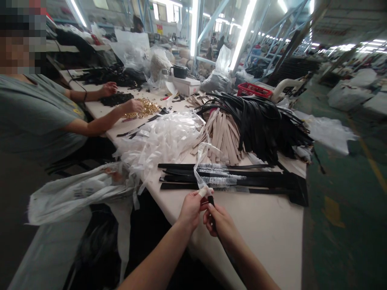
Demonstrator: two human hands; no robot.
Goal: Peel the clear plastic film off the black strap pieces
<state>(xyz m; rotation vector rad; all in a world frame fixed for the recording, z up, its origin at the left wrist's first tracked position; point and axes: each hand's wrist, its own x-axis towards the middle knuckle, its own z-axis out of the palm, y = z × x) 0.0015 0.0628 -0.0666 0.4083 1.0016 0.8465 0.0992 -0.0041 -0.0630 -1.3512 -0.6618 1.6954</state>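
My left hand (191,207) pinches a clear plastic sleeve (197,171), whose long film rises from the fingers toward the pile behind. Close against it, my right hand (220,219) is closed round a black strap (211,199), its tip pointing up at the sleeve's lower end. Whether the tip is inside the sleeve I cannot tell. The strap's other end trails down along my right forearm. Just beyond both hands, several black straps (263,189) lie side by side on the table, with crinkled clear plastic (216,179) round their middles.
Loose plastic sleeves (163,137) are heaped at left centre. Behind lie black straps (254,117) and beige strips (222,131). A co-worker (39,108) sits at left, hands over gold metal pieces (148,108). A red basket (254,90) stands at the back; the table's edge (303,241) is at right.
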